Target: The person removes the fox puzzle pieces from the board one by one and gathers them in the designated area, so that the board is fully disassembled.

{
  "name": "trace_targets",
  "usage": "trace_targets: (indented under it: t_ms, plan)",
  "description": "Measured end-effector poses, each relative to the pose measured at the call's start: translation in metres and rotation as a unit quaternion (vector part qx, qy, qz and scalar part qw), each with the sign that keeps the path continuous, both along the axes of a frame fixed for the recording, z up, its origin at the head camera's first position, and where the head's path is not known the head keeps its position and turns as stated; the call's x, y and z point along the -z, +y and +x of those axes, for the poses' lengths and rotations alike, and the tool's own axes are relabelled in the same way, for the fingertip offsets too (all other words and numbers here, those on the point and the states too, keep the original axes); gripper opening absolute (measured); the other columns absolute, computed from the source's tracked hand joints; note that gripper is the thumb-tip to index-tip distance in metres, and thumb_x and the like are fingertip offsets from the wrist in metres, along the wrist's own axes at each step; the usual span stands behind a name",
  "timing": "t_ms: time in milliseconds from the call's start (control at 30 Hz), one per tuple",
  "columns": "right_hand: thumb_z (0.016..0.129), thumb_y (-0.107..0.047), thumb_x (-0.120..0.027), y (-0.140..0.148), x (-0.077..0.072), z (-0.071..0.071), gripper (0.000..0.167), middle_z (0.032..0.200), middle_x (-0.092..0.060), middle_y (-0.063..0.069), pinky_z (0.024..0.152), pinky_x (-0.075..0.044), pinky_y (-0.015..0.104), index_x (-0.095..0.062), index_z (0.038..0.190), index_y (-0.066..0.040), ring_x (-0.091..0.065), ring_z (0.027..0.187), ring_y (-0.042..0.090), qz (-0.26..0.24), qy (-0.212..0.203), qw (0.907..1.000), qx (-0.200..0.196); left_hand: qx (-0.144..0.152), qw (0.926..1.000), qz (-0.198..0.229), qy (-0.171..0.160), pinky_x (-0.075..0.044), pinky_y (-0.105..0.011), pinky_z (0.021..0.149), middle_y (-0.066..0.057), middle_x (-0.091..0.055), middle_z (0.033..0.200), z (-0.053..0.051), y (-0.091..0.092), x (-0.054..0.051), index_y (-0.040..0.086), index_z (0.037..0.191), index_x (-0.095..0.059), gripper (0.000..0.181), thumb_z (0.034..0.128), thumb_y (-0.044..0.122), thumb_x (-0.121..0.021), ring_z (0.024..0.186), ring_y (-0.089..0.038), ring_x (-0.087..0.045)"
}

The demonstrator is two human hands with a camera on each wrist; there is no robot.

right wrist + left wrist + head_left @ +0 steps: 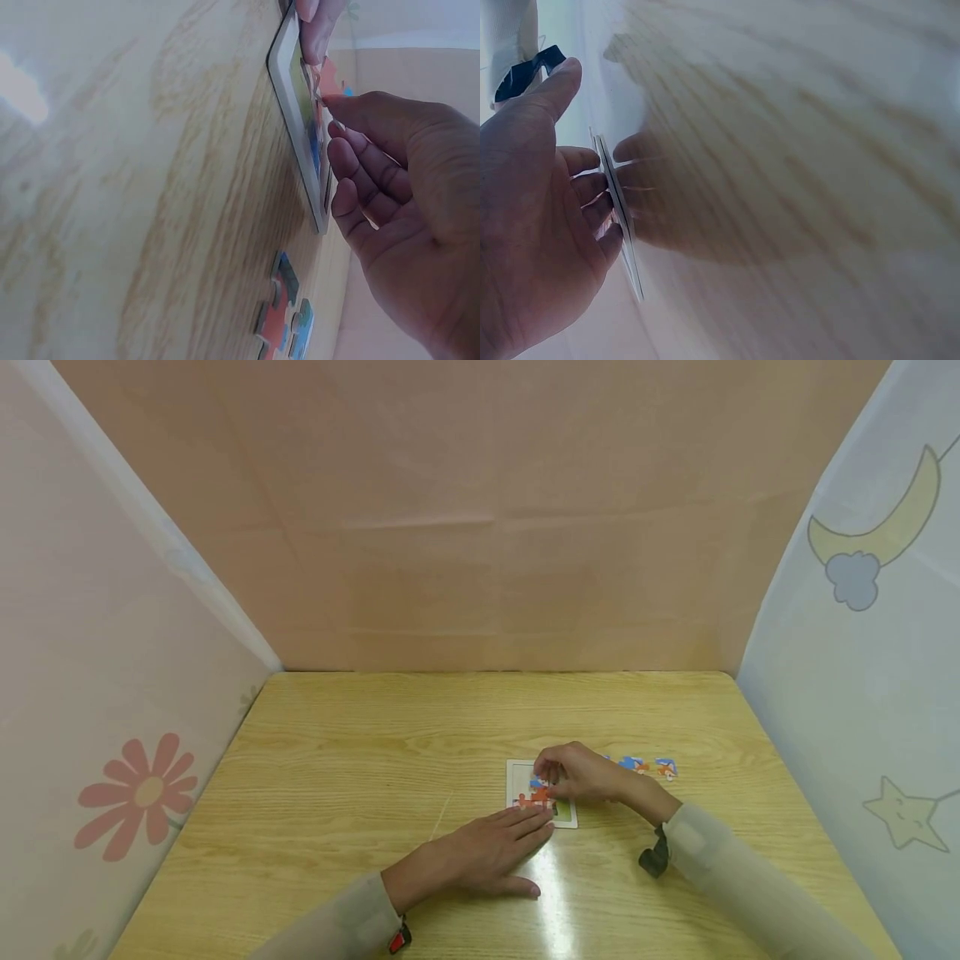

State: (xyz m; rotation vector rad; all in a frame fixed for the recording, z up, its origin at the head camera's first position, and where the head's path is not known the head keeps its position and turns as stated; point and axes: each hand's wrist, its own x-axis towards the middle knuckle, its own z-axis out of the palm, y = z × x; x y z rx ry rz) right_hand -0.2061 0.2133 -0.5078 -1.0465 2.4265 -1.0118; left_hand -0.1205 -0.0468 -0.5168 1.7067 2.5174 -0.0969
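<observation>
A small jigsaw board [511,776] with a white rim lies on the wooden table, partly filled with orange, blue and green pieces. My left hand [487,853] rests its straight fingers on the board's near part; in the left wrist view the fingertips touch the board edge [615,191], thumb apart. Above the board, my right hand [587,773] pinches a blue and orange jigsaw piece [540,784] between thumb and fingers. The right wrist view shows the thumb on this piece, its other fingers curled near the rim [283,71]. How well the piece sits is hidden.
Several loose jigsaw pieces [667,767] with fox pictures lie on the table [360,760] to the right of the board, behind my right forearm. Cloth walls enclose the table at the back [480,568] and on both sides.
</observation>
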Motion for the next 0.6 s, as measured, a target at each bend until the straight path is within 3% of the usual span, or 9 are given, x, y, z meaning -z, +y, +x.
trace_targets:
  t_ms: [267,600]
  plan:
    - [0.096,-0.005,-0.078,0.0021,0.0061,-0.0037,0.014,0.090,-0.070,-0.005,0.071,-0.058,0.025,-0.073,0.107,-0.011,-0.064,0.079,0.006,-0.027,-0.024,0.9993,0.010,-0.002,0.9999,-0.001,0.011,-0.023,-0.034,0.131,-0.008,-0.022,0.176,0.0007,-0.0007,0.0017,0.008,0.168,-0.028,0.086,0.1075,0.069,-0.036,0.163,-0.021,-0.021]
    - [0.095,-0.003,-0.078,0.0041,0.0090,-0.0031,0.013,0.097,-0.074,0.006,0.079,-0.061,0.027,-0.075,0.108,-0.006,-0.070,0.086,0.015,-0.065,-0.053,0.9960,0.030,-0.004,1.0000,-0.006,0.007,-0.024,-0.035,0.131,-0.008,-0.020,0.177,0.0014,-0.0011,0.0011,0.009,0.169,-0.027,0.086,0.1074,0.069,-0.036,0.163,-0.021,-0.019]
